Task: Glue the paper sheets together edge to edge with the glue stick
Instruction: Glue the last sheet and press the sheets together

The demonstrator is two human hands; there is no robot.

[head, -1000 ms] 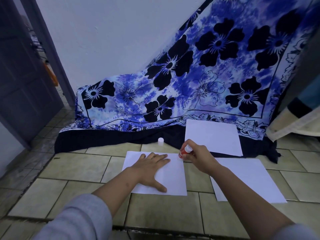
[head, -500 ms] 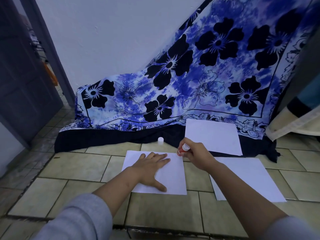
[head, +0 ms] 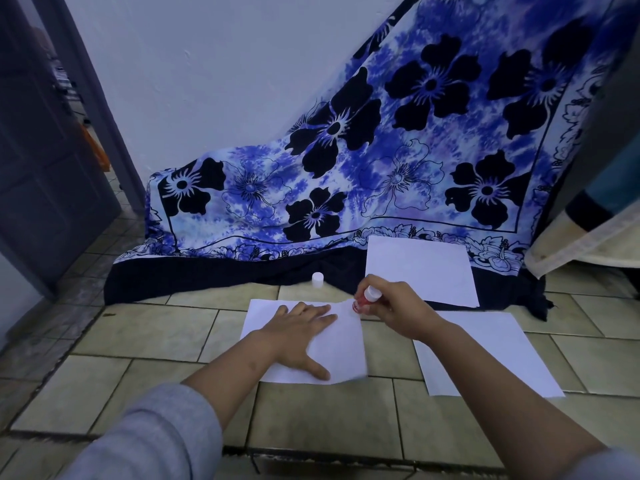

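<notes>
Three white paper sheets lie on the tiled floor. My left hand (head: 301, 332) presses flat, fingers straight, on the near left sheet (head: 346, 355). My right hand (head: 398, 308) grips a red glue stick (head: 363, 301) with a white end, its tip down at that sheet's far right corner. A second sheet (head: 491, 355) lies to the right, partly under my right forearm. The third sheet (head: 420, 268) rests further back, on the dark hem of the cloth. The white glue cap (head: 317, 279) stands on the floor beyond the left sheet.
A blue floral cloth (head: 346, 161) drapes down the wall onto the floor behind the sheets. An open grey door (head: 45, 161) stands at the left. A light fabric edge (head: 581, 247) hangs at the right. A floor step edge (head: 311, 459) runs near me.
My right hand has carried the glue stick up along the left sheet's right edge to its far corner. That edge now looks slightly lifted and blurred. My left hand stays put.
</notes>
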